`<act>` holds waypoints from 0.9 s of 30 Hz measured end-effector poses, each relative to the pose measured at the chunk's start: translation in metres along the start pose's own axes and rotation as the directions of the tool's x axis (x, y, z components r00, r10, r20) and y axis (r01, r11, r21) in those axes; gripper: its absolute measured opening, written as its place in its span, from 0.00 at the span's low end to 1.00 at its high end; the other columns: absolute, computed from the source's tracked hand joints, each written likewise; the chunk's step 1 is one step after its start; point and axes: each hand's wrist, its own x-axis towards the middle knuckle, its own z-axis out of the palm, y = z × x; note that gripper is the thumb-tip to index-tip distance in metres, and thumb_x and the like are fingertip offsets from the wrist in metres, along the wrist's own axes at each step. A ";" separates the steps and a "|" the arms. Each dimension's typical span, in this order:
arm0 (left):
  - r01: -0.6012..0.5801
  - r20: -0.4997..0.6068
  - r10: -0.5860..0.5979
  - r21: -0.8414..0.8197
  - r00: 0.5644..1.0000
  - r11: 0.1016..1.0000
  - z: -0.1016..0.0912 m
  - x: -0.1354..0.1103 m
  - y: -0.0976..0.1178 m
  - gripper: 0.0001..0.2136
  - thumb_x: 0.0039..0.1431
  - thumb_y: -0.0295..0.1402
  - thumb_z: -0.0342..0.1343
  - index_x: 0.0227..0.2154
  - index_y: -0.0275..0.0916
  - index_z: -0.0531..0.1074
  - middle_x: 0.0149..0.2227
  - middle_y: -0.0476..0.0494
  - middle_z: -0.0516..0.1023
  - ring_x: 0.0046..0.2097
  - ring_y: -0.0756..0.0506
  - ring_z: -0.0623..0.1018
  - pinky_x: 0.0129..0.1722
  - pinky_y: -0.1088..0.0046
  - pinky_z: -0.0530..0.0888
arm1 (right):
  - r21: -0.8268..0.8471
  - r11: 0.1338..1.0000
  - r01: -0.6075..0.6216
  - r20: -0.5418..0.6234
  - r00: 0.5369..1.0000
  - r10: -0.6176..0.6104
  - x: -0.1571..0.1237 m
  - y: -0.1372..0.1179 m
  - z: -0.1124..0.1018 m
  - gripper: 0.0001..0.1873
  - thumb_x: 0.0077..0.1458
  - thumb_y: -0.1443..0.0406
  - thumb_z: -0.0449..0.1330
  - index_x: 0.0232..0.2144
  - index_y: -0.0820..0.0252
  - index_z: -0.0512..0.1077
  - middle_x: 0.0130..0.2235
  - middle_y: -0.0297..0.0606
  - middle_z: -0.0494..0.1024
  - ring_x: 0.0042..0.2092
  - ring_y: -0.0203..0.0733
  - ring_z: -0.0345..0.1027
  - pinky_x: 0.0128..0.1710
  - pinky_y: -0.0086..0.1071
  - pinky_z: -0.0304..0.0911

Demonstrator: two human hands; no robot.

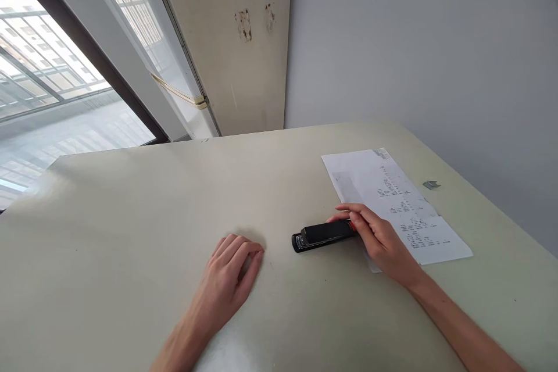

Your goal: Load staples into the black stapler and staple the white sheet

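Note:
A black stapler with a red rear end lies on its side on the pale table. My right hand grips the stapler's rear end, fingers curled round it, and rests over the near-left edge of a printed paper sheet. My left hand lies flat on the table left of the stapler, palm down, fingers loosely together, holding nothing.
A small strip of staples lies near the table's right edge, beyond the paper. A grey wall stands behind the table at right. A stained beige panel and a window are at the back left.

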 end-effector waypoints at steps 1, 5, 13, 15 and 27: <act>0.004 0.001 -0.004 0.003 1.000 1.000 0.000 0.000 0.000 0.05 0.72 0.27 0.51 0.43 0.43 0.70 0.35 0.49 0.75 0.36 0.47 0.72 0.42 0.67 0.69 | 0.014 1.000 0.001 0.013 1.000 -0.002 0.000 0.000 0.000 0.21 0.74 0.49 0.45 0.56 0.46 0.70 0.50 0.37 0.84 0.46 0.47 0.77 0.50 0.42 0.70; 0.009 -0.001 -0.009 0.015 1.000 1.000 0.000 0.001 0.001 0.05 0.72 0.27 0.51 0.42 0.43 0.71 0.35 0.49 0.76 0.36 0.47 0.73 0.42 0.67 0.70 | 0.064 0.998 -0.001 0.060 0.998 -0.003 0.000 -0.001 0.002 0.21 0.75 0.49 0.45 0.57 0.47 0.69 0.54 0.39 0.83 0.53 0.48 0.75 0.57 0.44 0.67; 0.024 0.004 -0.025 0.014 1.000 1.000 -0.001 0.002 0.003 0.05 0.72 0.29 0.50 0.42 0.43 0.71 0.35 0.48 0.76 0.36 0.46 0.74 0.42 0.66 0.71 | 0.093 0.995 -0.033 0.083 0.996 0.025 0.001 -0.003 0.002 0.22 0.74 0.47 0.46 0.57 0.47 0.70 0.55 0.40 0.82 0.56 0.50 0.74 0.58 0.46 0.66; 0.027 -0.003 -0.027 0.014 1.000 1.000 -0.001 0.002 0.002 0.05 0.72 0.30 0.51 0.42 0.43 0.71 0.34 0.48 0.76 0.35 0.46 0.73 0.42 0.67 0.71 | 0.091 0.995 -0.035 0.083 0.996 0.027 0.002 -0.003 0.002 0.22 0.74 0.47 0.46 0.56 0.48 0.70 0.56 0.40 0.82 0.56 0.50 0.74 0.58 0.45 0.67; 0.021 0.009 -0.021 0.004 1.000 1.000 0.001 0.003 0.001 0.04 0.72 0.28 0.51 0.42 0.42 0.70 0.35 0.49 0.75 0.36 0.47 0.72 0.42 0.67 0.70 | 0.079 0.997 -0.009 0.072 0.997 0.004 0.002 -0.003 0.002 0.21 0.74 0.48 0.47 0.54 0.49 0.72 0.54 0.39 0.82 0.55 0.47 0.75 0.58 0.42 0.69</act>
